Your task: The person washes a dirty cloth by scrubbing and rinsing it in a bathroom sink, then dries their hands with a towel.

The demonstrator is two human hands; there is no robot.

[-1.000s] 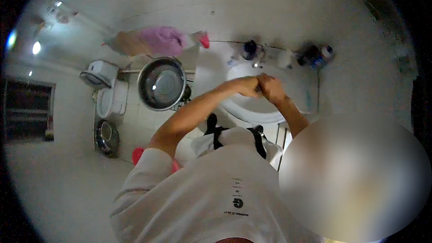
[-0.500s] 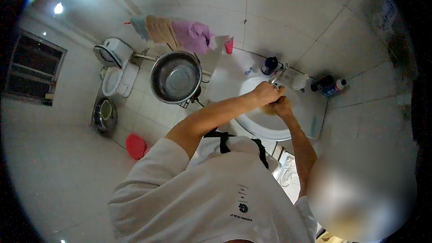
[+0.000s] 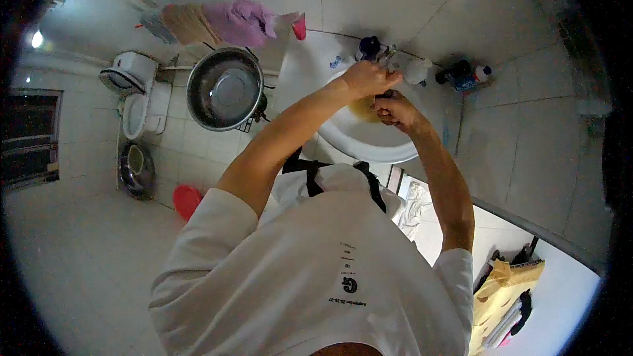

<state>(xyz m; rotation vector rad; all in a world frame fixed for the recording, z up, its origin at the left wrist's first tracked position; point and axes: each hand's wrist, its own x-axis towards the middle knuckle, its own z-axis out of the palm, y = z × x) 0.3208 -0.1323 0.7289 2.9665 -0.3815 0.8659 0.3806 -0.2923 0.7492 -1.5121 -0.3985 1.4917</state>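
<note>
Over the white washbasin [image 3: 382,151], both of my hands are close together. My left hand [image 3: 370,79] is closed just in front of the faucet [image 3: 389,55]; what its fingers hold, if anything, is hidden. Slightly below and to the right, my right hand [image 3: 397,111] has its fingers curled in around a small dark thing [image 3: 382,96] that I cannot make out. A yellowish-brown patch [image 3: 362,111] shows in the bowl beneath my hands.
A dark blue container [image 3: 369,47], a white bottle [image 3: 417,71] and a blue bottle [image 3: 468,80] stand behind the basin. Leftward are a metal basin [image 3: 225,89], hanging towels [image 3: 241,21], a red cup [image 3: 299,27], a toilet [image 3: 135,115] and a red basin [image 3: 187,202].
The view has shifted, and a cardboard box now shows at the lower right. My hands have moved slightly apart compared with a second ago, and the brownish patch is more visible.
</note>
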